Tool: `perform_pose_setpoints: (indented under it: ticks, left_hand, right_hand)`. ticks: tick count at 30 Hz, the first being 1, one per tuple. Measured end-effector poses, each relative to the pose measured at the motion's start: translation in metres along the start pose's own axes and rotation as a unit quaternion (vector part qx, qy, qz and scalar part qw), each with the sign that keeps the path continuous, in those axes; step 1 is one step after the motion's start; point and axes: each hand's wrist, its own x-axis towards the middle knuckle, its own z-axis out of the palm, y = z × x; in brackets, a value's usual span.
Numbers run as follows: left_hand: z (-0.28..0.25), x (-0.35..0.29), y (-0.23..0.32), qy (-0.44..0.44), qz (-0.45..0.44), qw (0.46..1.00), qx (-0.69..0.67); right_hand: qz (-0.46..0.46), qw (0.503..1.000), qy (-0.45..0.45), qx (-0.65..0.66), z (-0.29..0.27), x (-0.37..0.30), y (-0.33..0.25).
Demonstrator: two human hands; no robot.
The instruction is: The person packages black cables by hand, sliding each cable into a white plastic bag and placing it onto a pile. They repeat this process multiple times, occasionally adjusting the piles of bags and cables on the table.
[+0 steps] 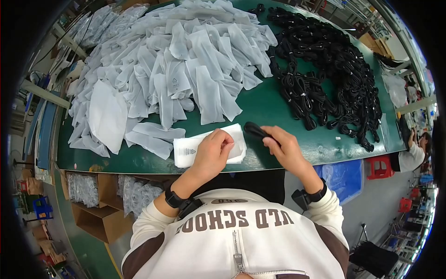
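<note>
Right now, your right fingers [275,131] are closed on a looped black cable bundle [254,130], which sticks out ahead and to the left of them. The bundle is outside any pouch, just off the right edge of the stack of flat white pouches [188,151]. Your left fingers [225,136] are curled above that stack; whether they pinch the top pouch, you cannot tell from here.

As for progress, the bundle you hold appears to be between steps: picked up, but not yet put into anything. Beyond your left fingers, and off to their left, a broad heap of translucent pouches [209,93] covers much of the green bench [265,107]; how many of them are filled does not show clearly. Beyond your right fingers and to their right lies a large spread of loose cable bundles [297,88], all seemingly unwrapped. Judging by that spread and the thick stack under your left fingers, plenty is left to handle.
</note>
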Motion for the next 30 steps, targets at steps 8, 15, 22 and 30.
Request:
perform_pose_setpoints:
  ticks: [8, 15, 22, 30]
  left_hand:
    - [-0.004, 0.003, 0.005, 0.026, -0.002, 0.999, -0.031]
    - [-0.013, 0.009, 0.013, 0.031, 0.257, 0.961, 0.093]
    - [-0.016, 0.012, 0.019, 0.057, 0.238, 0.965, 0.093]
    - [-0.044, 0.022, 0.009, 0.041, 0.02, 0.933, -0.358]
  right_hand:
    - [-0.137, 0.982, 0.005, -0.127, 0.002, -0.011, -0.011]
    - [0.33, 0.825, -0.18, 0.422, 0.005, -0.001, 0.02]
    - [-0.075, 0.989, -0.031, 0.122, 0.031, -0.005, -0.003]
    - [-0.254, 0.956, 0.131, 0.06, 0.032, 0.015, -0.038]
